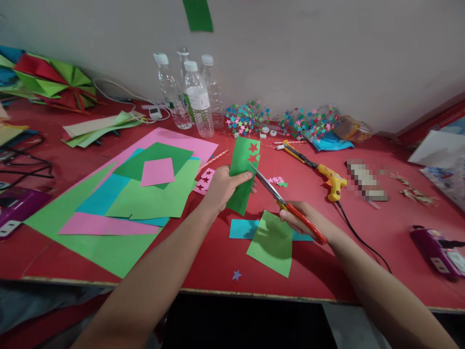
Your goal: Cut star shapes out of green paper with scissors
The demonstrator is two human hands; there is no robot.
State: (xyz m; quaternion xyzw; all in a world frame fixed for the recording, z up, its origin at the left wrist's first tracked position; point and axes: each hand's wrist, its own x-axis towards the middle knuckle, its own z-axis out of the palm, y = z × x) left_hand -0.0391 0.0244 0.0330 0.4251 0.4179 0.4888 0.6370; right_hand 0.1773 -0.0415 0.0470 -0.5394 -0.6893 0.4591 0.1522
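Scissors [305, 221] sit clamped in my right hand [311, 212], tips overlapping the star-punched green paper strip [240, 157] from its right; my left hand [220, 190] pinches it.

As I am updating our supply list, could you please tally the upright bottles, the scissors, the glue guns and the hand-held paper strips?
Clear bottles: 4
Scissors: 1
Yellow glue gun: 1
Green paper strip: 1
Total: 7
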